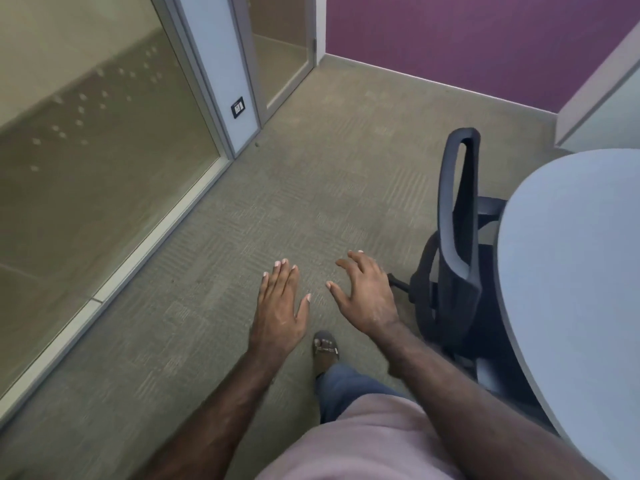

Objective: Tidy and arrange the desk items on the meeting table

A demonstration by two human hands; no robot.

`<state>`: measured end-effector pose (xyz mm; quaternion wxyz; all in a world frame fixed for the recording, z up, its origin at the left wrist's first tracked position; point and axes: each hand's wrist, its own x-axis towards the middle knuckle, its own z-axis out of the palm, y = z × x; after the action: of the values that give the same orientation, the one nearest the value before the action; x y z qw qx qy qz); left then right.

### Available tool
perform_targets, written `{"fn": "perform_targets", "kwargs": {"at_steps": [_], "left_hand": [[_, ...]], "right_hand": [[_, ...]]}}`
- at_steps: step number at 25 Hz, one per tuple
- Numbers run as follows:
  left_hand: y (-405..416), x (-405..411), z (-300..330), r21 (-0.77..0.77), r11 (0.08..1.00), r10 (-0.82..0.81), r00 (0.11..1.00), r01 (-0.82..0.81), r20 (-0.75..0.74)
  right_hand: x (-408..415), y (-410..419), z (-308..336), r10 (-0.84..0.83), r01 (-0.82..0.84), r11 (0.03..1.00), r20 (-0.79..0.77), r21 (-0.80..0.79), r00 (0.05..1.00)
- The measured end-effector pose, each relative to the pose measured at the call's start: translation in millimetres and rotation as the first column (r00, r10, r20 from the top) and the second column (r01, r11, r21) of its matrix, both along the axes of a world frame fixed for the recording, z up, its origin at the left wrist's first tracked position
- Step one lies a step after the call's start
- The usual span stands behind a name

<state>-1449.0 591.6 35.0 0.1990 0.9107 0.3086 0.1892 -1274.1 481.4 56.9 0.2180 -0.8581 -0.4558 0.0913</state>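
I count two hands of mine: my left hand (pixel 280 308) and my right hand (pixel 367 296), both at six o'clock. One table (pixel 571 271) at three o'clock. One office chair (pixel 453 244) beside it. One sandalled foot (pixel 325 348) at six o'clock. One wall socket (pixel 237 107) at eleven o'clock. Two glass panels: one (pixel 86 150) at nine o'clock, one (pixel 280 46) at twelve.

A grey-green patterned carpet (pixel 277 188) covers the floor. Frosted glass partitions (pixel 86 140) in pale metal frames line the left side, with a white panel (pixel 221 74) bearing a small dark switch plate (pixel 237 107). A purple wall (pixel 467 39) stands at the far end. A black office chair (pixel 457 244) is tucked against the rounded edge of a pale grey table (pixel 571 271) on the right.
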Motion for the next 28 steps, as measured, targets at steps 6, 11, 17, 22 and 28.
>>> {"fn": "perform_targets", "kwargs": {"at_steps": [6,11,17,22,28], "left_hand": [[123,94,10,0.036,0.999,-0.031,0.994,0.035,-0.105],[200,178,19,0.030,0.999,-0.029,0.995,0.032,-0.091],[300,294,7,0.037,0.987,-0.151,0.986,0.155,-0.075],[391,413,4,0.027,0.948,-0.315,0.946,0.317,-0.074],[458,567,14,0.033,0.841,-0.536,0.840,0.540,-0.082]], "right_hand": [[103,125,11,0.075,-0.079,0.995,-0.056,-0.061,0.996],[174,196,20,0.043,-0.045,0.998,-0.038,-0.033,0.998],[270,278,8,-0.098,0.097,0.994,-0.020,-0.055,0.995],[367,337,5,-0.242,0.241,0.968,0.003,-0.075,0.970],[469,373,18,-0.457,0.457,0.886,0.017,-0.073,0.889]]}}
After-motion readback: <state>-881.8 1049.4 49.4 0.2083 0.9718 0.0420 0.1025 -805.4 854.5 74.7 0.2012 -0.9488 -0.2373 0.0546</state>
